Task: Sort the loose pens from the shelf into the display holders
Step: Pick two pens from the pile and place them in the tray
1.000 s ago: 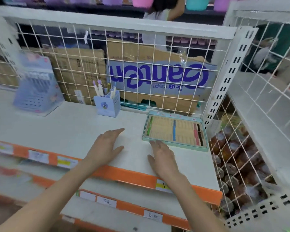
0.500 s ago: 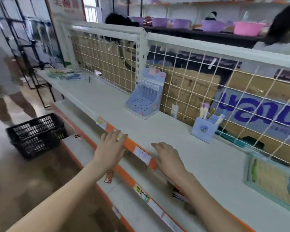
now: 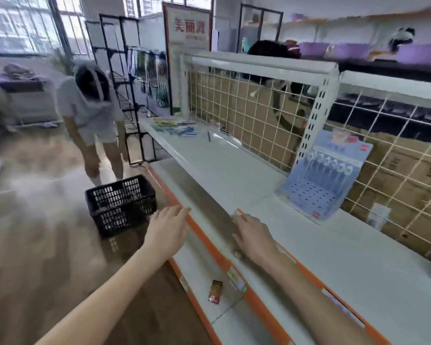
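Both your hands, left (image 3: 168, 226) and right (image 3: 253, 235), are flat with grip apart, empty; loose pen (image 3: 208, 136) lies far ahead, long axis away, right hand nearer.

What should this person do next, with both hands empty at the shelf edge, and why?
Probably reach the left hand along the top shelf toward the loose pen at its far end. Both it and the right hand hold nothing, and the blue display holder beside the right hand shows many empty holes, so something must be fetched first.
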The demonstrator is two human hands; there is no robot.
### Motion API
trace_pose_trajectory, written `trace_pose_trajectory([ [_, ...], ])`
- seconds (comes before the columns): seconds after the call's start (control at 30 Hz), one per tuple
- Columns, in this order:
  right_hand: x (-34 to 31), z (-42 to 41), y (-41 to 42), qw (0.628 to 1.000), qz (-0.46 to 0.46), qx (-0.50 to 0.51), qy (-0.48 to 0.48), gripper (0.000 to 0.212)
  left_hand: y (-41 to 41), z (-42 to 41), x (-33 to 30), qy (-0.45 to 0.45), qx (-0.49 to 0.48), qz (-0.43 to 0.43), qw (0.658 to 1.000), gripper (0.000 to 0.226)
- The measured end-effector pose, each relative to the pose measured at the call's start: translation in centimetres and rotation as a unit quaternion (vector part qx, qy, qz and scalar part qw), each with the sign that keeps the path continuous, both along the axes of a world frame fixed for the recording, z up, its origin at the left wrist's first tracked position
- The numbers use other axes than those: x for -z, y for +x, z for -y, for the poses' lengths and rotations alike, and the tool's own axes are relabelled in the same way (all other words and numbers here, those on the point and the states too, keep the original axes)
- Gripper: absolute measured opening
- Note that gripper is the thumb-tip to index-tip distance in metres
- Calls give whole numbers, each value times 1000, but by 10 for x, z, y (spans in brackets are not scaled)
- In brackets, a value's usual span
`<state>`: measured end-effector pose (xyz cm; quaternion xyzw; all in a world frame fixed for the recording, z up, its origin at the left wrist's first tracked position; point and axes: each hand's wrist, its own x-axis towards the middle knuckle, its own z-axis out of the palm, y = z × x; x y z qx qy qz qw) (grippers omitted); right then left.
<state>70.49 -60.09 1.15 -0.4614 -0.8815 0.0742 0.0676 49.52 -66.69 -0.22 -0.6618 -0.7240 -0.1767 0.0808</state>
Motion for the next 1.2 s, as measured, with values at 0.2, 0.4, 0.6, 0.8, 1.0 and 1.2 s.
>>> trace_pose_trajectory([
  [0.2, 14, -60, -60, 1000, -8, -19, -21, 49, -51, -45, 12, 8, -13, 56, 998, 43],
  [0.4, 25, -162, -124, 997, -51, -22, -46, 47, -109, -133, 8, 6, -18, 70, 997, 41],
  [0.6, 9, -284, -199, 995, -79, -17, -58, 47, -178, -246, -22, -7, -35, 47, 998, 40],
  [0.8, 10, -364, -248, 993, -96, -10, -69, 44, -219, -326, -18, -27, -52, 83, 995, 37],
  [1.0, 25, -411, -261, 990, -101, 24, -96, 47, -240, -382, -3, -50, -17, 113, 992, 37],
  [1.2, 29, -453, -275, 987, -98, 88, -91, 45, -264, -463, 0, -16, 32, 119, 992, 31],
])
